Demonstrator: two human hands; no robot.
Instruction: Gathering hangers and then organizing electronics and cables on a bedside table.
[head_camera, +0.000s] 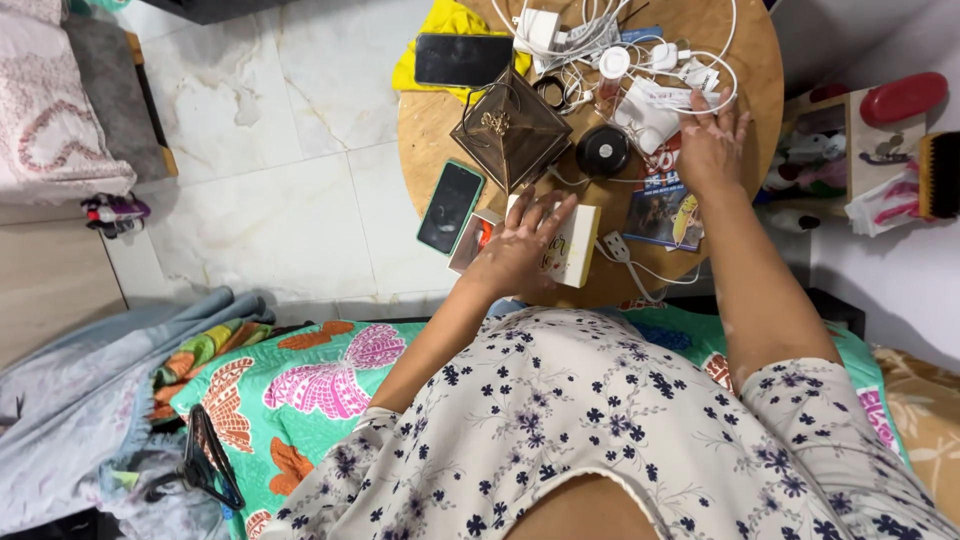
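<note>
A: On the round wooden table (440, 125), where are the hands?
B: Left hand (522, 245) rests flat, fingers spread, on a cream rectangular box (578, 245), gripping nothing.
A: And the right?
B: Right hand (712, 145), farther out, is open, fingertips touching tangled white cables (690, 75).

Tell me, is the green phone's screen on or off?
Off. The green-edged phone lies flat on the round wooden table, and its screen is plain black, showing no light or picture. The left hand rests on a cream box beside it.

round wooden table (440, 125): far rim cut off at top | white rectangular box (575, 245): half hidden under left hand (520, 250)
</note>
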